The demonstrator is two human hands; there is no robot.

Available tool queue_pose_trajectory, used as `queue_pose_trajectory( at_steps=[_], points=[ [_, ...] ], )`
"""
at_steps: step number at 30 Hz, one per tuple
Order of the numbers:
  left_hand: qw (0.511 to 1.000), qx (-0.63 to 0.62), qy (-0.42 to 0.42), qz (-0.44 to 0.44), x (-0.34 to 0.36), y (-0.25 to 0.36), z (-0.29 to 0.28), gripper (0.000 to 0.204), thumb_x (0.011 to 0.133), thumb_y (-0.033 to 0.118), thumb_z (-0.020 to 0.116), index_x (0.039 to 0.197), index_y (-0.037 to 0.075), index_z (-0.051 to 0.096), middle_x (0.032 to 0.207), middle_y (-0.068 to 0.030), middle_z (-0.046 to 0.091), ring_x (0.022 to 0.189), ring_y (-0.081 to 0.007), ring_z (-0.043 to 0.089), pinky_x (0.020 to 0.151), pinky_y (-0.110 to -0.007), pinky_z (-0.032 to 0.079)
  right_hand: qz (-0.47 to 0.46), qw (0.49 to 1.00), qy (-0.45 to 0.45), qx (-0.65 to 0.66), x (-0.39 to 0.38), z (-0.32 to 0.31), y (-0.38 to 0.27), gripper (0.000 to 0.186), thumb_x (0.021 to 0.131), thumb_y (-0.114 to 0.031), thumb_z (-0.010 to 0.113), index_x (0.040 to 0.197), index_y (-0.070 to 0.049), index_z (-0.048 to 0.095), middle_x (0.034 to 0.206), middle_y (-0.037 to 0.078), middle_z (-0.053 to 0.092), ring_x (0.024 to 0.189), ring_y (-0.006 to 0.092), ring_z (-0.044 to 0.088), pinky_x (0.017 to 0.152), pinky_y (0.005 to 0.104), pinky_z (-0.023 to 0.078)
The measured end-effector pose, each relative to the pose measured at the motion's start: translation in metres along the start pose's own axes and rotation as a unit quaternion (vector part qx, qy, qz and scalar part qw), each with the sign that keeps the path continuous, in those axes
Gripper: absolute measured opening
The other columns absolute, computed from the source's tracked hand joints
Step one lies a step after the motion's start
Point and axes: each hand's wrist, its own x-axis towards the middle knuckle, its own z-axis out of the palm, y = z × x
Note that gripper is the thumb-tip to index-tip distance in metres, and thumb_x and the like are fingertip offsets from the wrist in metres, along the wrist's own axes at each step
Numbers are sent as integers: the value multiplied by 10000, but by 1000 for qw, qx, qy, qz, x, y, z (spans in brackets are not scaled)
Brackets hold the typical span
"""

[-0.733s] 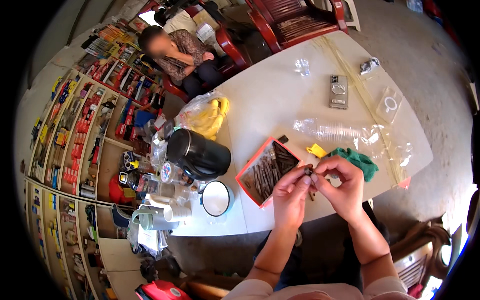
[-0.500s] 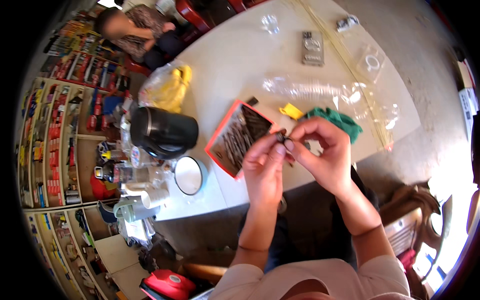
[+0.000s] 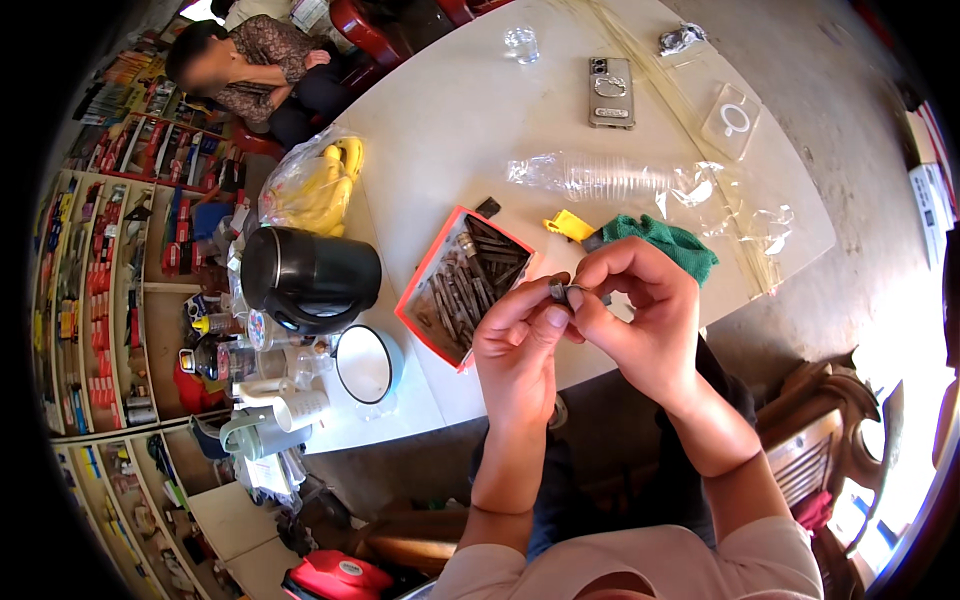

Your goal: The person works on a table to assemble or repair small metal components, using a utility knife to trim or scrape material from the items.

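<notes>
Dark, a small piece [image 3: 559, 291] is held just right of the red-rimmed box [image 3: 431, 338], fingertips covering enough of it that its exact shape is unclear. The left hand's [image 3: 517, 352] thumb and forefinger clamp it; the right hand's [image 3: 645, 325] pinch its other end. Right of the box, a green cloth [image 3: 662, 242] is partly hidden behind the right hand.

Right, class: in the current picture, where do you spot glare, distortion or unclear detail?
Head view: glare whitens the lower right, by the wooden chair; head view: glints on the clear plastic; head view: shelves curve along the left; head view: dark piece between the fingers, detail unclear.
</notes>
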Motion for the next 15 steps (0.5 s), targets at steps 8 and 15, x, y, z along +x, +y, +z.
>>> queue_pose_trajectory(
  at_steps=[8, 15],
  points=[
    [1000, 13, 5, 12, 0, -6, -1, 233, 840, -44, 628, 1072, -24, 633, 1025, -121, 653, 839, -164, 623, 666, -278, 514, 19, 1000, 5, -7, -2, -2, -3, 106, 752, 23, 662, 831, 11, 592, 807, 32, 620, 708, 75, 595, 681, 213, 482],
    [1000, 0, -13, 15, -4, 1, -7, 216, 838, -76, 606, 1044, -19, 635, 1037, -104, 649, 936, -168, 625, 835, -290, 506, -26, 1000, 5, 10, -4, 8, -9, 90, 757, 41, 655, 808, 16, 586, 776, 28, 624, 715, 83, 608, 664, 221, 495]
  ],
)
